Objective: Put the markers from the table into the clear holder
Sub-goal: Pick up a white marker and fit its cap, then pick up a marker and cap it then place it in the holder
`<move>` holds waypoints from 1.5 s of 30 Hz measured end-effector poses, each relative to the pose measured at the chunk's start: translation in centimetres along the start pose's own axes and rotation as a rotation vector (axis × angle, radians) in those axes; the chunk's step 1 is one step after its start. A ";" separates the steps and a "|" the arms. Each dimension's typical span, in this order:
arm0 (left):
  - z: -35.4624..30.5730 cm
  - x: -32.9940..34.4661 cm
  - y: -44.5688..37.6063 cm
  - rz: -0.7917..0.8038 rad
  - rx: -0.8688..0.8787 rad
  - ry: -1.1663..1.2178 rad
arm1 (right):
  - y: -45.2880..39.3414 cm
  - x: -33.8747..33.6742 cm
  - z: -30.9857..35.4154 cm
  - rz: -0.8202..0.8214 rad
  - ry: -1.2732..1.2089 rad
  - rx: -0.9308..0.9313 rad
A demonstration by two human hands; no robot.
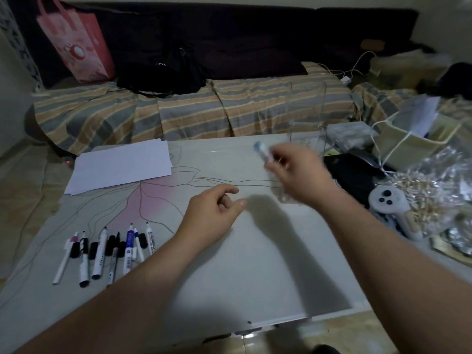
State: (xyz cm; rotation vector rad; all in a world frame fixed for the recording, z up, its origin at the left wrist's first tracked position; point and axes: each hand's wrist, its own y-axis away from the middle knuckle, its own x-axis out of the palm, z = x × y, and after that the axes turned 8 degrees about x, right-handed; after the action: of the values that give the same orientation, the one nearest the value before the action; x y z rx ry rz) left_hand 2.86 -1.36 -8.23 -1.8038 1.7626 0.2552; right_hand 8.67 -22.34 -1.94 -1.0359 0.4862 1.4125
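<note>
Right hand (296, 172) is grasping one blurred marker (261, 149) near the clear holder (306, 116); left hand (214, 215) is hovering loosely curled, unladen; roughly eight markers (102, 251) are lying near-left on the surface (255, 264).

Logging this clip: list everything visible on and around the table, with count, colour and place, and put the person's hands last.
Markers and pens: about eight, mostly white and black, one with a blue label, in a row at the table's near left.
Loose caps: several, black, among that row.
Paper sheets: a small stack, white, far left of the table.
Clear holder: one, transparent, far edge of the table.
Table: one, pale grey with a pink leaf print.
Gift bag: one, pink, on the sofa behind.
Black bag: one, on the sofa.
Controller: one, white, right of the table.
Left hand: empty, loosely curled over the table.
Right hand: holds a blurred white marker with a blue end near the holder.
</note>
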 end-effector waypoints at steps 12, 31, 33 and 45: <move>-0.3 3.1 1.2 0.289 0.168 -0.189 | -1.3 -1.3 -5.8 -0.435 -0.210 0.318; 3.4 -4.4 0.1 0.258 0.016 -0.370 | 2.4 7.0 0.3 -0.063 0.143 -0.093; 5.4 -7.5 0.4 0.167 -0.095 -0.431 | 3.6 10.1 3.1 0.162 0.112 -0.178; 11.2 -14.2 4.2 0.140 -0.412 -0.697 | 7.2 20.7 12.8 0.632 0.228 -0.307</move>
State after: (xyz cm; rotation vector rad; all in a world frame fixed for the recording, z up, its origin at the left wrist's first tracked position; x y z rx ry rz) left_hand 0.40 16.80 -10.89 -1.5616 1.3790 1.2173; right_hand 1.44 -1.35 -14.34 -1.3706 0.8320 1.9792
